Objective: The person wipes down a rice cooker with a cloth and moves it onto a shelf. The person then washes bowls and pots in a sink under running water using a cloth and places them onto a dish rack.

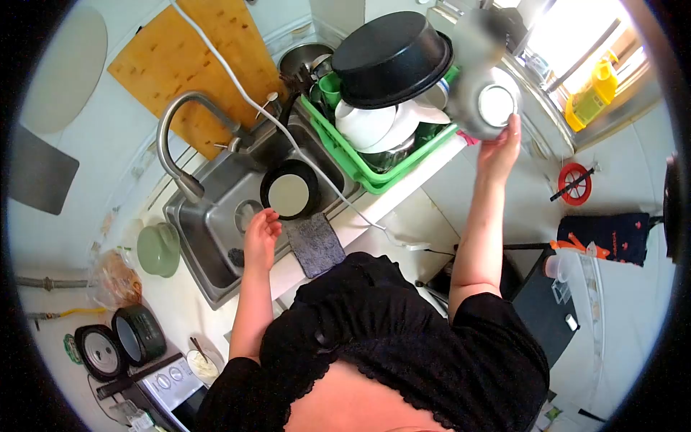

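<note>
My right hand (500, 147) is raised at the right of the dish rack, fingers closed on the rim of a shiny round metal bowl (468, 104), partly smeared by motion. My left hand (261, 237) hovers over the front of the sink (209, 281) with its fingers loosely bent and nothing in them. Just beyond it, a black round pan (311, 189) with a pale inside rests in the sink. A grey cloth (317, 246) drapes over the sink's front edge. The green dish rack (381, 183) holds white bowls (366, 128) beneath a large upturned black pot (389, 61).
A curved faucet (169, 137) arches over the sink, and a white cable (237, 83) hangs across the view. A wooden board (194, 65) leans at the back. Left of the sink sits a green basin (158, 250). A yellow bottle (594, 93) stands by the window.
</note>
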